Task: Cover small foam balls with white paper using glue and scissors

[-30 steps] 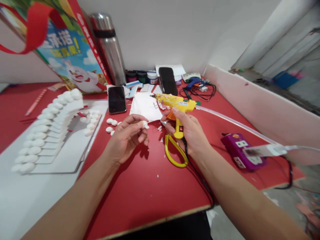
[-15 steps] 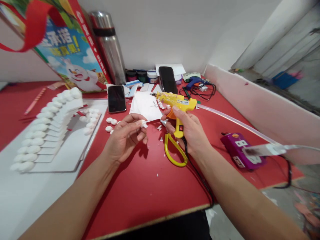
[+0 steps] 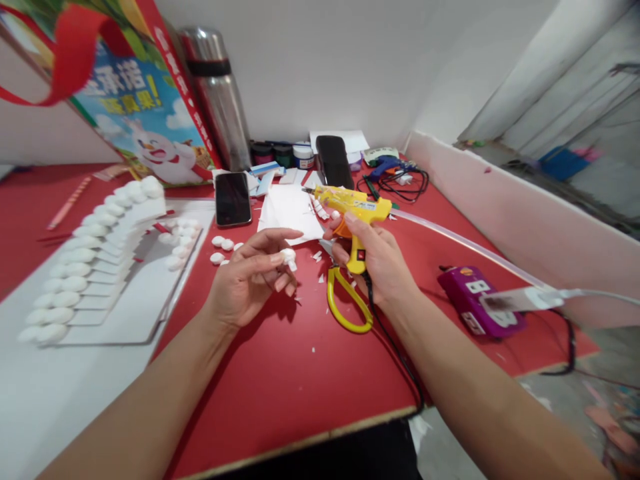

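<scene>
Between the thumb and fingers of my left hand [image 3: 245,277] is a small white piece [image 3: 289,257], with a bit hanging below it. My right hand [image 3: 377,257] is wrapped round a yellow glue gun [image 3: 357,208], whose nozzle points left over white paper [image 3: 290,212]. A clear glue stick [image 3: 465,245] runs out of its back. Yellow-handled scissors [image 3: 331,308] lie under the gun. Several white oval pieces [image 3: 217,258] rest left of my left hand. At the left stands a curved white stepped model [image 3: 120,313] edged with rows of white ovals.
A phone [image 3: 233,200], a second dark phone [image 3: 334,160], a steel flask [image 3: 220,107] and paint jars [image 3: 283,155] stand or lie at the back. A printed bag [image 3: 150,120] is back left, a purple box [image 3: 477,303] at right. The red table's front edge [image 3: 310,440] is near me.
The fingers of my left hand have shifted, its index finger lifting off the white piece, which now shows more and hangs slightly lower. The glue gun stays nearly in place.
</scene>
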`<control>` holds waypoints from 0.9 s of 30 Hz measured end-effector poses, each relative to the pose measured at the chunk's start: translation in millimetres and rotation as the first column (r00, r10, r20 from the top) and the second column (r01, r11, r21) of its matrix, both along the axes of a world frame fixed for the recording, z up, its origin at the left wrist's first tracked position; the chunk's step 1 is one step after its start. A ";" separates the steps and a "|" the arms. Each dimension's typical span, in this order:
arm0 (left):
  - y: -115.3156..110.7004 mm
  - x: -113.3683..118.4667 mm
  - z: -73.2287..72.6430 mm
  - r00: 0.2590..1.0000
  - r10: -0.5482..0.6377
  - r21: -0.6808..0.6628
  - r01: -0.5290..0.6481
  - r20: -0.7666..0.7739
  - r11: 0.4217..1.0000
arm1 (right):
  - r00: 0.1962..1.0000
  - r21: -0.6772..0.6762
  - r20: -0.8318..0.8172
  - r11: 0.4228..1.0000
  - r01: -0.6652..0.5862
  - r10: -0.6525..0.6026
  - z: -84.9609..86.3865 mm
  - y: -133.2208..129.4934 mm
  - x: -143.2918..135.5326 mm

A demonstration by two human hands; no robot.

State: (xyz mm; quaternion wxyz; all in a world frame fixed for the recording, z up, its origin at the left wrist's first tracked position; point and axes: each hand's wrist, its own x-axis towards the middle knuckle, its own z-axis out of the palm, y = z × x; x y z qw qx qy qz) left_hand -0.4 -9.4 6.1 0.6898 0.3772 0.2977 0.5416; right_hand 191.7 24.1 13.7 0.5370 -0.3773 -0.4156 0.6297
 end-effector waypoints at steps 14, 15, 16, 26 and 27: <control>2.0 4.3 -3.9 1.000 -0.021 -0.042 0.021 0.003 0.999 | 1.000 -0.044 0.013 0.999 -0.013 0.013 2.9 -1.3 0.1; 2.4 5.3 -5.0 1.000 -0.005 -0.043 0.005 -0.013 0.999 | 1.000 -0.045 0.009 0.999 -0.015 0.015 2.9 -1.2 0.1; 2.7 6.2 -6.2 0.999 0.009 -0.043 -0.011 -0.032 0.999 | 1.000 -0.042 0.002 0.999 -0.017 0.017 3.0 -1.1 0.1; -1.7 8.7 -7.0 0.940 0.118 0.062 -0.104 -0.321 0.993 | 0.994 -0.002 0.078 0.997 -0.081 0.081 3.8 -6.6 0.7; -2.2 8.8 -5.8 0.925 0.145 0.086 -0.123 -0.350 0.989 | 0.992 0.001 0.089 0.996 -0.086 0.086 3.7 -7.5 0.5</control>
